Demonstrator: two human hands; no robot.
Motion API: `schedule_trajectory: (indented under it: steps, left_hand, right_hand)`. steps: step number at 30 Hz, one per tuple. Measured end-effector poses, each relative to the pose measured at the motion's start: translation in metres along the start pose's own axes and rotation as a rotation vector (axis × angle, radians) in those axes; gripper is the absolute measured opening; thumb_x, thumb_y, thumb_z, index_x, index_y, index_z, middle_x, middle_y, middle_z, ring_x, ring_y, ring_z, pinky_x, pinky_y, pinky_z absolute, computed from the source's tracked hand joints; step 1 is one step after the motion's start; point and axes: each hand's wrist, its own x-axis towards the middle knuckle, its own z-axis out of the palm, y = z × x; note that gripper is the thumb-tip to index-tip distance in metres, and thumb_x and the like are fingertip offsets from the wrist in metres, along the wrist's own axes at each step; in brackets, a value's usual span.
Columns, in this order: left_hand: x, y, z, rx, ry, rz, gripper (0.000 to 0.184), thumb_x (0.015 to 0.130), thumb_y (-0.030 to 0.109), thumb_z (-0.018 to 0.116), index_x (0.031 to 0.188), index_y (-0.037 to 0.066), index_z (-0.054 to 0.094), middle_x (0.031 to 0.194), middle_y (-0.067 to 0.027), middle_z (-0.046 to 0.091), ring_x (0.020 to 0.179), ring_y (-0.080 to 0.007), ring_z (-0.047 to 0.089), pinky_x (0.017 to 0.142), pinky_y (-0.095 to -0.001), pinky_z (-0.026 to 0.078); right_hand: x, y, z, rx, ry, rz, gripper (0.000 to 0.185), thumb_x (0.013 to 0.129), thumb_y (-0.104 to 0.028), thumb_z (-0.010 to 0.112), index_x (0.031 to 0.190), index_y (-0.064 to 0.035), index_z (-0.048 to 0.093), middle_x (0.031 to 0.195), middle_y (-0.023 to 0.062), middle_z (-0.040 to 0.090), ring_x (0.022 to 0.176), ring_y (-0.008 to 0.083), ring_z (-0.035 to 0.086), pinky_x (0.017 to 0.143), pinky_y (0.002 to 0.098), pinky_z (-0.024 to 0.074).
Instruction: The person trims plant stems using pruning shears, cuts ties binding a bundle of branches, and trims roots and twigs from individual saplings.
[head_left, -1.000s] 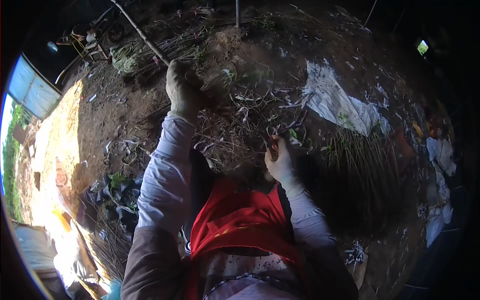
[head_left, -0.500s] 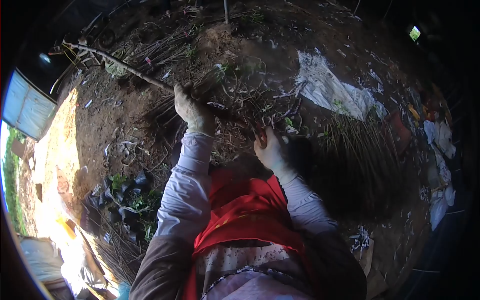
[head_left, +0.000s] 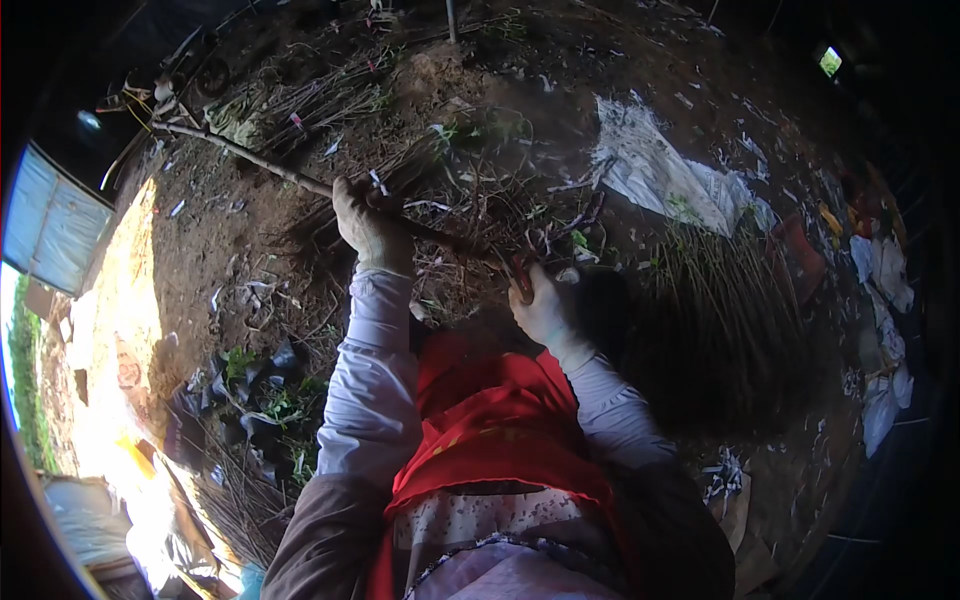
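My left hand (head_left: 368, 225), in a pale glove, is closed around a long thin woody stem (head_left: 245, 153). One end of the stem reaches to the upper left; its darker, root-like end points toward my right hand. My right hand (head_left: 545, 310), also gloved, grips pruning shears (head_left: 519, 278) with reddish handles. The shears' blades are at or close to the stem's dark end; I cannot tell whether they touch it. Cut twigs and roots (head_left: 490, 205) litter the soil just beyond both hands.
A bundle of thin stems (head_left: 710, 300) lies to the right, near a white plastic sheet (head_left: 660, 175). More stems (head_left: 320, 100) lie at the upper left. Leafy scraps with dark plastic (head_left: 265, 395) are at the lower left. A thin post (head_left: 453, 22) stands at the back.
My left hand has shifted slightly left, and the stem's far end has swung lower. The shears have turned a little, while my right hand stays nearly in place.
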Motion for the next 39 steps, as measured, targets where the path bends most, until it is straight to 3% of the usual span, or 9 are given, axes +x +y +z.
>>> schedule_trajectory:
  steps: [2, 6, 9, 13, 20, 27, 31, 35, 39]
  left_hand:
    - [0.004, -0.001, -0.004, 0.019, 0.0, 0.017, 0.038, 0.089, 0.042, 0.048, 0.086, 0.004, 0.055, 0.058, 0.0029, 0.042, 0.045, -0.009, 0.04, 0.042, -0.0232, 0.037]
    - [-0.006, 0.005, 0.003, -0.031, 0.024, 0.034, 0.038, 0.089, 0.043, 0.046, 0.081, 0.007, 0.052, 0.051, 0.0054, 0.034, 0.039, -0.0086, 0.031, 0.037, -0.0239, 0.026]
    - [0.0, 0.013, 0.0, -0.046, 0.06, 0.047, 0.038, 0.09, 0.043, 0.044, 0.082, 0.007, 0.051, 0.051, 0.0057, 0.033, 0.039, -0.0082, 0.03, 0.037, -0.024, 0.026]
    - [0.004, 0.01, -0.002, -0.037, 0.039, 0.064, 0.039, 0.091, 0.044, 0.043, 0.083, 0.006, 0.052, 0.051, 0.0052, 0.033, 0.04, -0.0082, 0.03, 0.038, -0.0241, 0.026]
    - [-0.011, 0.007, -0.002, 0.001, 0.059, 0.101, 0.038, 0.09, 0.042, 0.046, 0.079, 0.006, 0.054, 0.052, 0.0053, 0.036, 0.04, -0.0083, 0.031, 0.039, -0.0239, 0.027]
    - [-0.008, 0.01, -0.007, 0.003, -0.003, 0.099, 0.038, 0.09, 0.041, 0.047, 0.077, 0.006, 0.055, 0.05, 0.0041, 0.04, 0.037, -0.0076, 0.035, 0.035, -0.0225, 0.03]
    - [-0.012, 0.007, -0.004, 0.047, -0.065, 0.134, 0.039, 0.09, 0.041, 0.048, 0.077, 0.004, 0.056, 0.049, 0.004, 0.039, 0.037, -0.0077, 0.035, 0.035, -0.0221, 0.029]
    - [-0.013, -0.001, -0.003, 0.078, -0.093, 0.149, 0.04, 0.09, 0.04, 0.048, 0.077, 0.002, 0.056, 0.048, 0.0037, 0.038, 0.037, -0.0078, 0.035, 0.036, -0.0223, 0.028]
    - [-0.009, -0.002, -0.005, 0.116, -0.103, 0.191, 0.04, 0.09, 0.038, 0.048, 0.075, 0.002, 0.056, 0.047, 0.0036, 0.038, 0.037, -0.0077, 0.035, 0.036, -0.0229, 0.028]
  right_hand:
    - [-0.001, 0.001, 0.0, -0.011, -0.054, 0.036, 0.022, 0.081, -0.029, 0.06, 0.084, -0.0079, 0.055, 0.07, 0.0186, 0.061, 0.07, 0.0385, 0.061, 0.06, 0.0467, 0.0479]
    - [-0.003, 0.024, 0.02, 0.166, -0.007, 0.107, 0.019, 0.08, -0.021, 0.057, 0.092, -0.0067, 0.059, 0.063, 0.013, 0.059, 0.059, 0.0293, 0.061, 0.055, 0.0392, 0.0462]
    - [-0.001, 0.027, 0.015, 0.179, 0.036, 0.121, 0.02, 0.08, -0.021, 0.057, 0.093, -0.0057, 0.057, 0.065, 0.0131, 0.058, 0.06, 0.0299, 0.06, 0.056, 0.0386, 0.046]
    - [0.012, 0.016, 0.006, -0.056, -0.045, 0.026, 0.025, 0.079, -0.024, 0.06, 0.089, -0.0029, 0.051, 0.081, 0.0196, 0.059, 0.078, 0.0389, 0.058, 0.068, 0.0456, 0.046]
    - [0.017, -0.004, 0.008, 0.023, -0.028, -0.081, 0.023, 0.079, -0.025, 0.061, 0.083, -0.0044, 0.052, 0.075, 0.0192, 0.059, 0.073, 0.0388, 0.059, 0.064, 0.0463, 0.0463]
    - [0.016, 0.004, 0.006, 0.087, -0.085, 0.164, 0.024, 0.081, -0.029, 0.059, 0.088, -0.0071, 0.054, 0.074, 0.0209, 0.062, 0.073, 0.0407, 0.06, 0.063, 0.0483, 0.0476]
    - [0.026, 0.018, 0.003, -0.044, 0.015, -0.037, 0.026, 0.077, -0.025, 0.062, 0.09, -0.0046, 0.053, 0.078, 0.0202, 0.06, 0.077, 0.038, 0.059, 0.066, 0.0468, 0.0462]
    - [0.03, 0.006, -0.003, -0.166, -0.092, -0.167, 0.025, 0.077, -0.025, 0.062, 0.091, -0.0055, 0.053, 0.073, 0.018, 0.059, 0.074, 0.038, 0.059, 0.064, 0.0463, 0.046]
    - [0.022, -0.003, 0.001, -0.084, -0.184, -0.038, 0.027, 0.08, -0.029, 0.061, 0.09, -0.0048, 0.052, 0.072, 0.0196, 0.062, 0.075, 0.0391, 0.061, 0.065, 0.048, 0.0464]
